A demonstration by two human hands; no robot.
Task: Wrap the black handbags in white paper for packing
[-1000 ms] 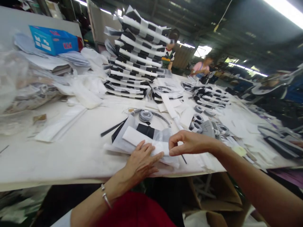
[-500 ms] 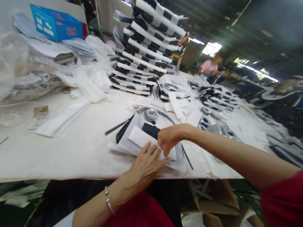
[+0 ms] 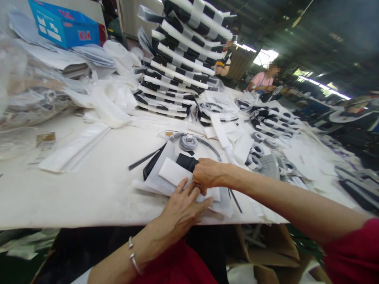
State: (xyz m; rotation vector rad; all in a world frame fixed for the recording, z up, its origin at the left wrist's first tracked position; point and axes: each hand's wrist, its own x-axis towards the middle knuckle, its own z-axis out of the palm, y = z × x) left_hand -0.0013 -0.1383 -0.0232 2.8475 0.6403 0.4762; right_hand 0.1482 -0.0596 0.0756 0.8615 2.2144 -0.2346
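Note:
A black item (image 3: 151, 165) lies at the table's front, partly covered by thin white wrapping sheet (image 3: 158, 173) and a white foam strip (image 3: 171, 172). My left hand (image 3: 185, 203) presses flat on the sheet and foam with its fingers spread. Beside it, my right hand (image 3: 205, 173) has its fingers curled down at the end of a black rolled piece (image 3: 186, 162); what lies inside the fingers is hidden. Just behind the wrapping sits a coiled grey cable (image 3: 188, 142).
A tall stack of black-and-white wrapped items (image 3: 177, 59) rises behind. To the left are a blue box (image 3: 66, 25), plastic bags and a folded white sheet (image 3: 74, 148). Grey coils (image 3: 257, 149) lie at right. Two people are farther back.
My right hand has moved slightly left and down, closer to my left hand and against the black rolled piece. My left hand stays in place. The view has shifted a little.

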